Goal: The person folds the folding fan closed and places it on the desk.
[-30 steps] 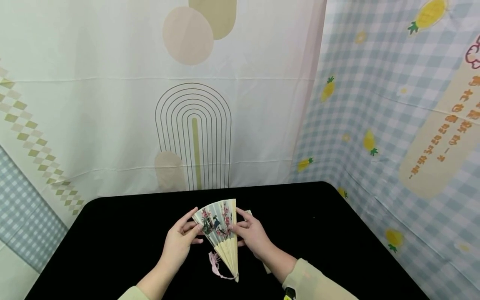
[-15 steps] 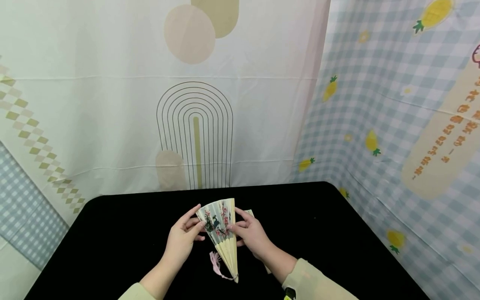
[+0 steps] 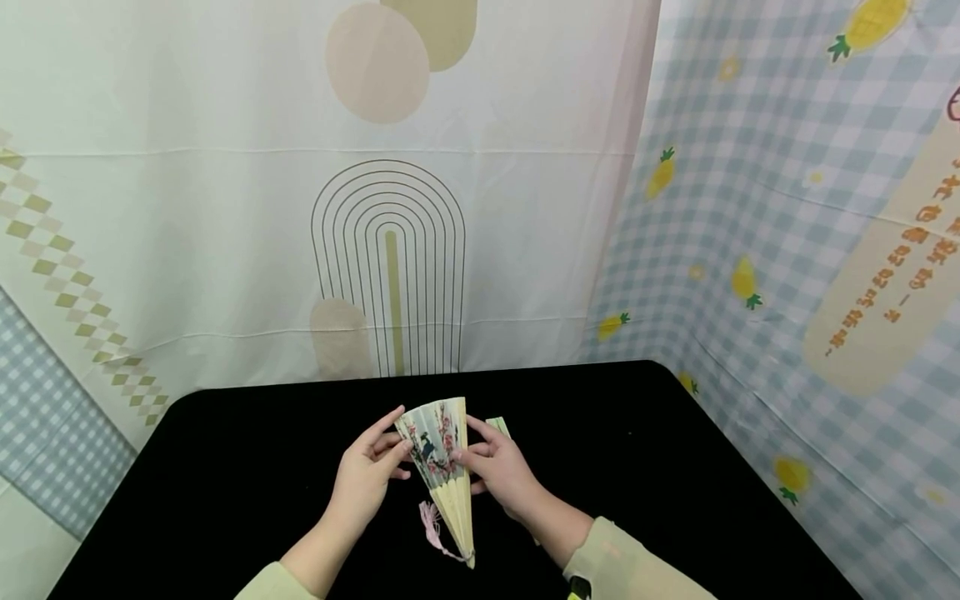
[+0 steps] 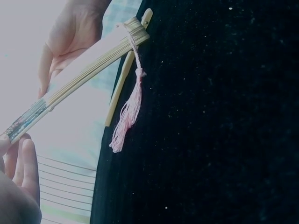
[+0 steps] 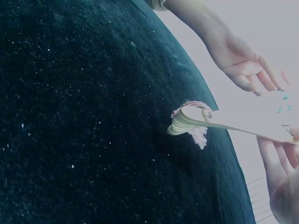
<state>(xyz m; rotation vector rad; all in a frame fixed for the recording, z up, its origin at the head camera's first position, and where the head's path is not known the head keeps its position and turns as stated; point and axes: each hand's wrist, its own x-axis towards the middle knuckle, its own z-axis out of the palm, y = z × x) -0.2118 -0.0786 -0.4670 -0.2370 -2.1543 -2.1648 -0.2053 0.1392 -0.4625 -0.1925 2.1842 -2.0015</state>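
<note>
Both hands hold a partly spread folding fan (image 3: pixel 439 450) with painted flowers and a bird, its pale ribs meeting at a pivot that points down toward the person. My left hand (image 3: pixel 363 479) pinches the left edge of the leaf between thumb and fingers. On the opposite edge, my right hand (image 3: pixel 506 477) grips with its thumb on the front and fingers behind. A pink tassel (image 3: pixel 429 523) hangs from the pivot. In the left wrist view the stacked ribs (image 4: pixel 88 67) appear edge-on, above the table.
A second pale, slim piece (image 3: pixel 497 426) lies on the black table (image 3: pixel 637 500), partly hidden behind the right hand. From the left wrist view it is a flat stick (image 4: pixel 117 95) with a rounded end. Printed cloth (image 3: pixel 525 250) hangs behind and at the sides.
The fan has narrowed a little as its left edge shifted right with the left hand. Its right edge moved slightly left. More of the slim piece shows beside the right hand.
</note>
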